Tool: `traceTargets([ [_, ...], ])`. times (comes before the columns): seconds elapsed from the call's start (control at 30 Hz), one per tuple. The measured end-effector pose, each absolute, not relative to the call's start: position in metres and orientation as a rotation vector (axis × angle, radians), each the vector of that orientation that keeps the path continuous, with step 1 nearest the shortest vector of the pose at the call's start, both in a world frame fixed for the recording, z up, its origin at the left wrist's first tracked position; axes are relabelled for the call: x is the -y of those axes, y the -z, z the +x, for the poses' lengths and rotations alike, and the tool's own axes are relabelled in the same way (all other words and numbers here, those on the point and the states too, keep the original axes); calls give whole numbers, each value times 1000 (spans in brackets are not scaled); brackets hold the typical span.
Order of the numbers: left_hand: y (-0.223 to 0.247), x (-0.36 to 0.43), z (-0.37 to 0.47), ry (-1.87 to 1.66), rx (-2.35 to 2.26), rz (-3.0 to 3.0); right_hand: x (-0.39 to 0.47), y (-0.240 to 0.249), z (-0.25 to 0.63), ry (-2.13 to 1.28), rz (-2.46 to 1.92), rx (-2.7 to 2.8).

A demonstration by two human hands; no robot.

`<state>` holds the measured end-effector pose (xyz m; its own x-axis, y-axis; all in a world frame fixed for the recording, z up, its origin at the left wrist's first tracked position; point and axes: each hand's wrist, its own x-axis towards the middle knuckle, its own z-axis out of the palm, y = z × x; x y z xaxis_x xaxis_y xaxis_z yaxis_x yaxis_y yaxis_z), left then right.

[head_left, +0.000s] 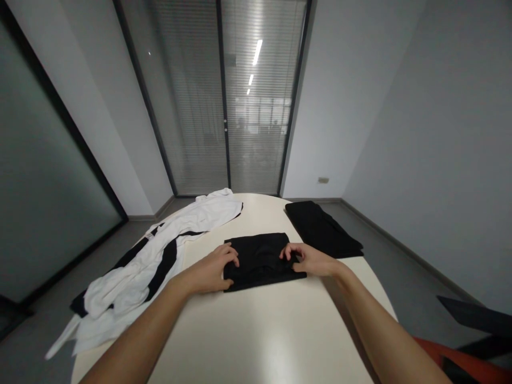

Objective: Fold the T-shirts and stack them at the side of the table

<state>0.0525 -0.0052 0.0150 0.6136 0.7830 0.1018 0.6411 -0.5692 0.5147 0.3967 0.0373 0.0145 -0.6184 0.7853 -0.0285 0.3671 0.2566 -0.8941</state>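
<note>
My left hand (223, 266) and right hand (298, 258) rest on opposite ends of the folded black cloth (260, 261) on the worktop (248, 325), fingers curled; I cannot tell whether either grip is closed on it. White and black garments (160, 261) lie left, another black cloth (322, 229) right.

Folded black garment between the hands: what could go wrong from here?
The folded black garment could bunch or lose its fold if the left hand and right hand, at its opposite ends, shift unevenly. The white clothing hangs past the table edge at the near left, so a brush from the left forearm might drag it off.
</note>
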Motion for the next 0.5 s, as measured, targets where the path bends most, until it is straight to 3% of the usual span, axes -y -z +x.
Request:
traceTargets([
  [0.23, -21, 9, 66, -388, -1428, 2591, -37, -11, 396, -870, -1060, 2312],
  [0.5, -16, 13, 77, -257, -1555, 2611, -42, -7, 403, -958, -1012, 2285],
])
